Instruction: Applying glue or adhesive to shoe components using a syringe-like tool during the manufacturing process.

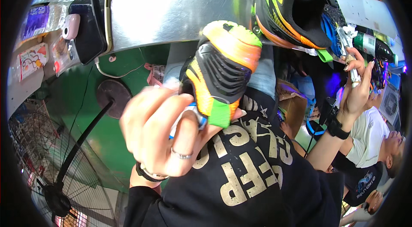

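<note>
A small black sneaker (221, 72) with orange and green trim is in my left hand (167, 128), tilted with its green heel tab toward me. The fingers of that hand are bent around the shoe's opening, and a blue-and-white item (195, 111) shows between them, too covered to name. Off to the right, my right hand (359, 81) is raised, its fingers closed on a slim whitish stick-like tool (355, 76). A crumpled white clump (349, 31) is at the tool's upper end. Above the hands, another sneaker (285, 8) in the same colours rests at the metal table's edge.
The shiny metal table (171, 4) spans the top. Phones (92, 21), a pink case (71, 26) and plastic packs lie at the left. A black floor fan (58, 197) stands lower left. A dark bottle (373, 46) lies at the right; other people (369, 141) are beyond my right arm.
</note>
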A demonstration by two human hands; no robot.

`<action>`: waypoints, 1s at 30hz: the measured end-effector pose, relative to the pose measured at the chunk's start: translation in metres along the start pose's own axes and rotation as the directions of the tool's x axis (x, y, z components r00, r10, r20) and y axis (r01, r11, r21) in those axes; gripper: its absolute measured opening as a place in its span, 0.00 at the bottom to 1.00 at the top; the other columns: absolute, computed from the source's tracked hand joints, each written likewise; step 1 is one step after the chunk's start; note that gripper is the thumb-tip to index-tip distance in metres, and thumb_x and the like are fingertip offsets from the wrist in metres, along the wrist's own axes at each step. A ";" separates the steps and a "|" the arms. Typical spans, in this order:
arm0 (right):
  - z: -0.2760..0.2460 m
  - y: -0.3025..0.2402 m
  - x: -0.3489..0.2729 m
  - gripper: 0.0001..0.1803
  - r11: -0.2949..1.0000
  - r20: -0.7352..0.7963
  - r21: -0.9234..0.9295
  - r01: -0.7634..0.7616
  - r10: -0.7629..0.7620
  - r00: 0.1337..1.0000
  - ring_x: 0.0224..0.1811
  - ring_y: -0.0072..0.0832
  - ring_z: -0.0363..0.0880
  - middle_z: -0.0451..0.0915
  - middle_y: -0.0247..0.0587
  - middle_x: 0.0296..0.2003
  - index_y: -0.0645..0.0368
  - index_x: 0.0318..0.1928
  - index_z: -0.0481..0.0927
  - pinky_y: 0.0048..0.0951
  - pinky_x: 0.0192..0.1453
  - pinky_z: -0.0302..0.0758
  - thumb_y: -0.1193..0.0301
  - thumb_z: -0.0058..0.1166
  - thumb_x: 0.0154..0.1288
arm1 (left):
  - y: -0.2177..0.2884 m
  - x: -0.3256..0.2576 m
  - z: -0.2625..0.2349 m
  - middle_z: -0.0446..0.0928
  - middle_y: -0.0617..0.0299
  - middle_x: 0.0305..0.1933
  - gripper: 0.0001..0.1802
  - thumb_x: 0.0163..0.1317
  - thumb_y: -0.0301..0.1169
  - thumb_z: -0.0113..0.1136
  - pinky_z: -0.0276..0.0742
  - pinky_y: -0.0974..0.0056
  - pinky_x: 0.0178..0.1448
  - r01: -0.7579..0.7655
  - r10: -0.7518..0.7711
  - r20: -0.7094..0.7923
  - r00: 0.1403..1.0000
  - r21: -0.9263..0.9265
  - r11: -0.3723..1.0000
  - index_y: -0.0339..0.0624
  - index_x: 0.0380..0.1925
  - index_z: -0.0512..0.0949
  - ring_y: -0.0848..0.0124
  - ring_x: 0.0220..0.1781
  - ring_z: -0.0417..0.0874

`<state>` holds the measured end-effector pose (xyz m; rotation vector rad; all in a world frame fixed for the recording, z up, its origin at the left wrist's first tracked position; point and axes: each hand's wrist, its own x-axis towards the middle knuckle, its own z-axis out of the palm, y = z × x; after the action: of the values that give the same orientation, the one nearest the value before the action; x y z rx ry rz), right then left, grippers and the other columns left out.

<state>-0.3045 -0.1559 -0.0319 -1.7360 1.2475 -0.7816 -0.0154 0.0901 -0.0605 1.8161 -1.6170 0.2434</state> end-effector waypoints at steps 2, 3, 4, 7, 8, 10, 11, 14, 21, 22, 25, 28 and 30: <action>0.003 -0.003 -0.001 0.31 1.000 -0.022 -0.007 -0.015 0.015 1.000 0.46 0.33 0.76 0.74 0.56 0.55 0.61 0.26 0.71 0.34 0.63 0.62 0.57 0.22 0.81 | 0.006 -0.001 -0.001 0.80 0.57 0.31 0.22 0.38 0.33 0.78 0.77 0.64 0.27 0.169 -0.149 0.118 0.982 -0.188 0.967 0.36 0.33 0.80 0.65 0.24 0.79; 0.004 -0.004 0.000 0.31 1.000 -0.012 -0.002 -0.006 0.006 1.000 0.46 0.33 0.76 0.74 0.56 0.55 0.61 0.26 0.71 0.34 0.63 0.62 0.57 0.22 0.81 | 0.006 -0.003 0.002 0.80 0.58 0.32 0.21 0.38 0.33 0.78 0.76 0.65 0.27 0.164 -0.145 0.104 0.984 -0.213 0.963 0.38 0.32 0.80 0.66 0.25 0.80; 0.003 -0.004 0.000 0.31 1.000 -0.021 -0.013 -0.002 0.002 1.000 0.46 0.32 0.76 0.74 0.55 0.55 0.61 0.26 0.71 0.34 0.63 0.62 0.57 0.22 0.81 | 0.009 -0.006 0.008 0.80 0.58 0.34 0.25 0.36 0.36 0.81 0.78 0.65 0.29 0.177 -0.162 0.082 0.983 -0.240 0.954 0.39 0.34 0.79 0.65 0.28 0.81; 0.001 -0.002 -0.003 0.31 0.999 -0.028 -0.040 0.023 -0.024 0.999 0.46 0.32 0.76 0.74 0.54 0.56 0.60 0.26 0.71 0.32 0.62 0.63 0.57 0.22 0.81 | 0.014 -0.008 0.023 0.78 0.58 0.37 0.34 0.35 0.42 0.82 0.79 0.63 0.31 0.130 -0.123 0.044 0.991 -0.309 0.942 0.44 0.44 0.78 0.63 0.30 0.80; 0.001 0.001 -0.005 0.32 1.000 -0.043 -0.019 0.025 -0.026 0.999 0.46 0.34 0.76 0.75 0.56 0.53 0.62 0.25 0.72 0.36 0.62 0.66 0.56 0.22 0.81 | 0.018 -0.005 0.026 0.77 0.60 0.40 0.34 0.38 0.44 0.80 0.77 0.63 0.32 0.119 -0.095 0.108 0.990 -0.241 0.963 0.48 0.48 0.79 0.65 0.29 0.78; 0.002 0.005 -0.003 0.33 1.000 -0.052 -0.012 0.025 -0.025 0.998 0.46 0.36 0.77 0.75 0.58 0.51 0.62 0.25 0.72 0.39 0.61 0.69 0.56 0.22 0.81 | 0.025 -0.005 0.038 0.73 0.63 0.48 0.35 0.43 0.50 0.74 0.73 0.62 0.38 0.109 -0.072 0.231 0.970 -0.150 0.983 0.58 0.56 0.79 0.67 0.32 0.73; 0.003 0.003 -0.003 0.33 0.999 -0.052 -0.021 0.026 -0.027 0.998 0.46 0.36 0.77 0.75 0.58 0.51 0.62 0.25 0.72 0.39 0.61 0.69 0.56 0.22 0.81 | 0.029 -0.009 0.045 0.72 0.62 0.52 0.33 0.42 0.46 0.74 0.74 0.59 0.46 0.125 -0.077 0.257 0.963 -0.177 0.976 0.59 0.53 0.79 0.64 0.41 0.75; 0.004 -0.003 -0.003 0.34 1.000 -0.045 0.008 -0.009 0.009 0.999 0.44 0.35 0.77 0.75 0.58 0.51 0.63 0.24 0.72 0.37 0.60 0.68 0.55 0.21 0.81 | 0.036 -0.010 0.059 0.73 0.61 0.56 0.30 0.42 0.37 0.73 0.74 0.49 0.57 0.064 -0.026 0.162 0.986 -0.234 0.970 0.57 0.51 0.80 0.56 0.58 0.74; 0.005 -0.003 -0.007 0.33 0.999 -0.052 -0.040 -0.005 0.003 0.999 0.45 0.34 0.78 0.76 0.55 0.54 0.63 0.25 0.73 0.30 0.57 0.67 0.56 0.22 0.81 | 0.050 -0.005 0.054 0.73 0.71 0.64 0.27 0.53 0.36 0.63 0.75 0.43 0.62 -0.139 0.211 0.262 0.942 -0.266 0.954 0.69 0.56 0.77 0.58 0.62 0.76; 0.004 -0.004 -0.008 0.33 0.998 -0.053 -0.054 -0.017 0.015 0.998 0.47 0.34 0.78 0.76 0.54 0.54 0.62 0.25 0.73 0.30 0.58 0.66 0.56 0.22 0.81 | 0.050 -0.005 0.054 0.73 0.71 0.64 0.27 0.53 0.36 0.63 0.75 0.43 0.62 -0.137 0.210 0.265 0.941 -0.269 0.953 0.69 0.56 0.77 0.58 0.62 0.76; 0.012 -0.010 -0.010 0.35 0.997 -0.091 -0.070 0.021 -0.028 0.995 0.46 0.36 0.77 0.75 0.59 0.50 0.65 0.25 0.75 0.36 0.60 0.68 0.56 0.20 0.81 | 0.049 -0.004 0.061 0.73 0.70 0.63 0.27 0.50 0.34 0.64 0.77 0.39 0.60 -0.164 0.236 0.259 0.937 -0.272 0.948 0.68 0.53 0.76 0.53 0.63 0.75; 0.008 -0.005 -0.010 0.35 0.998 -0.055 -0.027 0.063 -0.064 0.996 0.45 0.36 0.78 0.76 0.60 0.49 0.65 0.25 0.74 0.36 0.60 0.68 0.56 0.20 0.81 | 0.055 -0.005 0.065 0.71 0.66 0.63 0.26 0.46 0.31 0.67 0.80 0.36 0.55 -0.130 0.191 0.229 0.955 -0.259 0.957 0.66 0.48 0.76 0.41 0.63 0.73; 0.006 -0.002 -0.011 0.36 0.999 -0.060 -0.010 0.045 -0.045 0.997 0.45 0.36 0.78 0.76 0.60 0.49 0.65 0.25 0.74 0.36 0.60 0.69 0.55 0.20 0.81 | 0.057 -0.008 0.070 0.72 0.64 0.62 0.27 0.44 0.30 0.68 0.79 0.36 0.55 -0.118 0.161 0.177 0.971 -0.231 0.966 0.66 0.48 0.76 0.39 0.62 0.72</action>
<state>-0.3016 -0.1439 -0.0327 -1.7644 1.2577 -0.8618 -0.0911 0.0556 -0.0967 1.5991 -1.8324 -0.0524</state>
